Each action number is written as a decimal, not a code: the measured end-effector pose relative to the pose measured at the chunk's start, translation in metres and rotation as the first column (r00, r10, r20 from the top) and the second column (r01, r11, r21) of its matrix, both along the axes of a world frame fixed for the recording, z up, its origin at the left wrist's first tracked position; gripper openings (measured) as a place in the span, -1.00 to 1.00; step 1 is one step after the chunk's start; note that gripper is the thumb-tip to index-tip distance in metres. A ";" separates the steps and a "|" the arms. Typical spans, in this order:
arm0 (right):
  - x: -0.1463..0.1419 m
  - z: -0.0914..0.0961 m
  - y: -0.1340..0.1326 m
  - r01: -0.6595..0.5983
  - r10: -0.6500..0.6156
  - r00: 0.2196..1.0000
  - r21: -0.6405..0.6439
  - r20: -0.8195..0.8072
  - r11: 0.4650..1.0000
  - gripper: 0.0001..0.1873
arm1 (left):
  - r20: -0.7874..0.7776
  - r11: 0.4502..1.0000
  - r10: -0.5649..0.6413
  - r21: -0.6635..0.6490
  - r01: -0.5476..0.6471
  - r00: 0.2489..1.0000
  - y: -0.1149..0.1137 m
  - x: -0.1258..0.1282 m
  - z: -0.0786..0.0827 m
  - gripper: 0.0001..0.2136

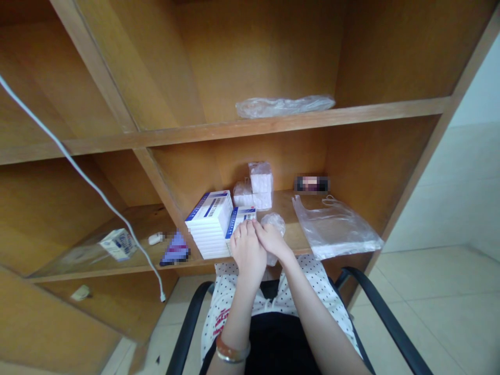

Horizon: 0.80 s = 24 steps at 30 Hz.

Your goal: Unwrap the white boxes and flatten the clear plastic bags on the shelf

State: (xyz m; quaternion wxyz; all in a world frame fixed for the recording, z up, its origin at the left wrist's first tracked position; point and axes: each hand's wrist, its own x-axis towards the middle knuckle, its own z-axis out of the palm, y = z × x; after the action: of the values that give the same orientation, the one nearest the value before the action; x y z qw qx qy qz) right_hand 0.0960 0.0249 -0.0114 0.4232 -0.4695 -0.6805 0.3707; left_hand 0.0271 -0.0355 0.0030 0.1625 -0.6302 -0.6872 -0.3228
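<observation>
Close in, a bracelet (pixel 232 352) circles the left wrist, and the left hand (pixel 247 255) and right hand (pixel 274 240) sit together at the shelf (pixel 287 205) edge. Their fingers (pixel 242 227) are drawn narrow and meet against a small white-and-blue box (pixel 239 217), though whether they grip it I cannot tell. A wad of clear plastic (pixel 273 223) lies against the right hand. Just left stands a stack of white boxes (pixel 209 224); behind are white packs (pixel 260 182). A flat plastic bag (pixel 334 229) lies to the right.
</observation>
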 end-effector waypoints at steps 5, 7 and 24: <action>0.011 -0.006 0.005 -0.009 0.009 0.996 0.001 -0.089 1.000 -0.45 | 0.014 1.000 0.007 -0.022 -0.006 1.000 -0.001 -0.002 0.003 -0.62; 0.020 -0.005 0.008 0.039 -0.035 0.991 0.035 -0.126 0.999 -0.49 | 0.021 1.000 0.020 -0.023 -0.020 1.000 0.000 -0.002 0.003 -0.61; 0.048 0.009 0.007 0.181 -0.151 0.902 0.037 -0.404 0.983 -0.62 | 0.070 1.000 0.011 0.011 -0.011 0.997 0.006 -0.002 0.004 -0.68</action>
State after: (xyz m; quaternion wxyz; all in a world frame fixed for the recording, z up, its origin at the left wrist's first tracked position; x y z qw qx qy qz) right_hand 0.1435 0.0319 -0.0026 0.6002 -0.4243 -0.5504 0.3960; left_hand 0.0249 -0.0291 0.0066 0.1437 -0.6138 -0.6941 -0.3475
